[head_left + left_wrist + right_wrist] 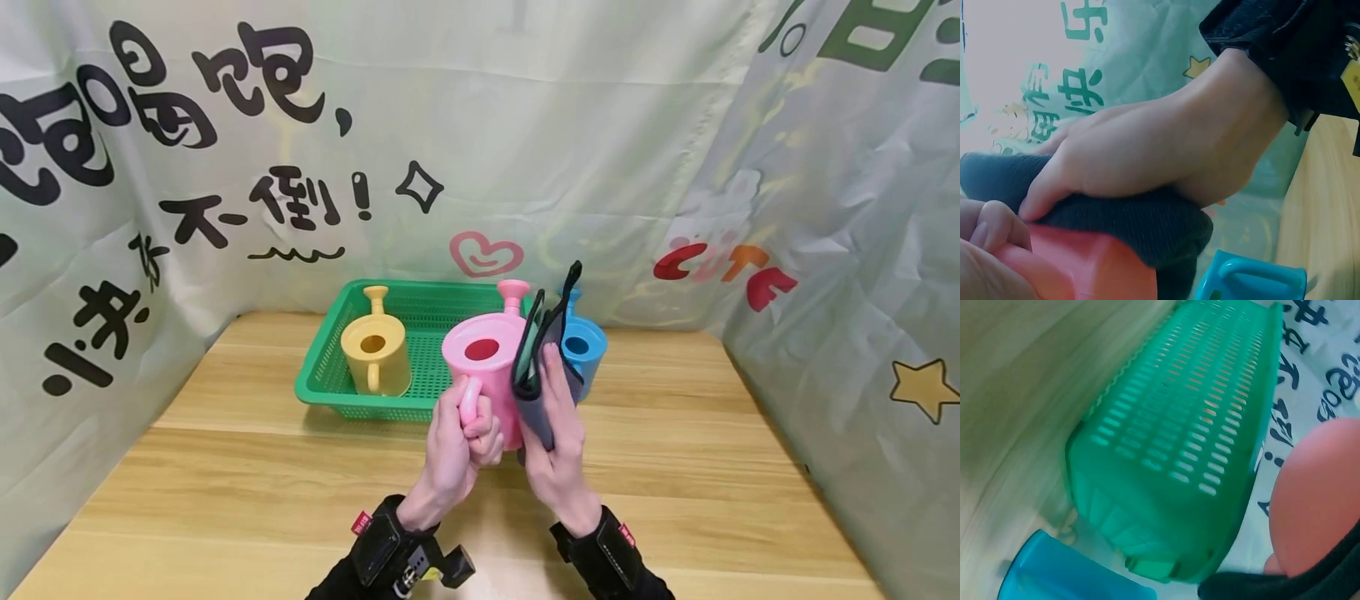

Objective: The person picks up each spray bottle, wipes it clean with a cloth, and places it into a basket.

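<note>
My left hand (456,437) grips the handle of a pink watering can (497,385), held up above the table. In my right hand (561,462) is a folded dark grey cloth (534,410) with black edging and a greenish inner side. The cloth lies against the can's right side, thumb and fingers holding it there. The left wrist view shows the right thumb over the cloth (1129,225) and part of the pink can (1104,269) below. Only the can's rounded pink side (1322,494) shows in the right wrist view, beside the cloth's dark edge (1272,586).
A green perforated basket (313,385) stands at the back of the wooden table (660,467), with a yellow watering can (390,367) inside. To its right is a blue watering can (592,354), partly hidden by the cloth. Printed fabric (600,167) hangs behind and at both sides.
</note>
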The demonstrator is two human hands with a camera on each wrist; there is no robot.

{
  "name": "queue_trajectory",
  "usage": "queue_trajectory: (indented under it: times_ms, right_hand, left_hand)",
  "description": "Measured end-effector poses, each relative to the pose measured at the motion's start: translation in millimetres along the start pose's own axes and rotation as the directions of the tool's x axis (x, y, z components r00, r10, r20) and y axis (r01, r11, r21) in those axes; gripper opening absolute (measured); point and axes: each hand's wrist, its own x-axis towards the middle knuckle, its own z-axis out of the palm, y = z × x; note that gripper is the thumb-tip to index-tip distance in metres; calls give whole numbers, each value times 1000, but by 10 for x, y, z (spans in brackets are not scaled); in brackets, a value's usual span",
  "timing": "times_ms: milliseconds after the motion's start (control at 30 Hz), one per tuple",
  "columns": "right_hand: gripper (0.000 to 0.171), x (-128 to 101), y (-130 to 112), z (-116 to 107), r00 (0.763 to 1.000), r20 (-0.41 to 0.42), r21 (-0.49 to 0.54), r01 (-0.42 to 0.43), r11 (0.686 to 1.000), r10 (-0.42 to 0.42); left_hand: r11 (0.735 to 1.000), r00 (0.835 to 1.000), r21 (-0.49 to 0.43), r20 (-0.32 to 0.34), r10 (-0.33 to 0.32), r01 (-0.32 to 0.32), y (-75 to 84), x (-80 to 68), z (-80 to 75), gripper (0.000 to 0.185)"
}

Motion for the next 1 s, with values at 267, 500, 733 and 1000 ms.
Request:
queue_trajectory:
  times_ms: [267, 500, 733, 1000]
  right_hand:
    - [43, -48, -14, 78, 986, -3, -179, 162, 970, -166]
    - [43, -43, -15, 79, 990, -3, -134, 140, 981, -142]
    - [50, 29, -31, -6, 998, 15, 118, -56, 991, 55]
    - [38, 65, -106, -116, 936, -23, 182, -343, 922, 352]
  left_hand:
    - [1000, 998, 22, -62, 5, -4, -17, -6, 9, 52]
    - [1000, 998, 25, -70, -4, 6, -1, -8, 14, 51]
    - [1000, 1000, 20, 0, -7, 7, 26, -23, 30, 52]
    - [999, 998, 40, 56, -10, 8, 52, -24, 25, 51]
